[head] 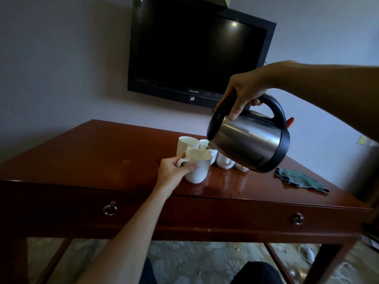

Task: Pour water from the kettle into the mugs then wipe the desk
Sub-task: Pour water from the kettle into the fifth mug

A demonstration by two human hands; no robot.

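While the right hand (245, 89) grips the tilted kettle (249, 138) above the mugs (207, 152) on the glossy reddish desk (102, 152), the left hand (174, 171) holds the nearest mug (198, 168), a green cloth (299, 179) lying right of the mugs and a dark television (196, 56) on the wall behind them.

Kettle (249, 140) spout hidden behind its own tilted body; any stream of water cannot be made out. Kettle hides tops of two right-hand mugs (225, 161). Small mug (204, 143) at back mostly hidden behind others. Right hand (245, 90) fingers wrap out of sight round handle. Surface (102, 152) right end blurred, cut by frame edge. Mug contents unreadable.
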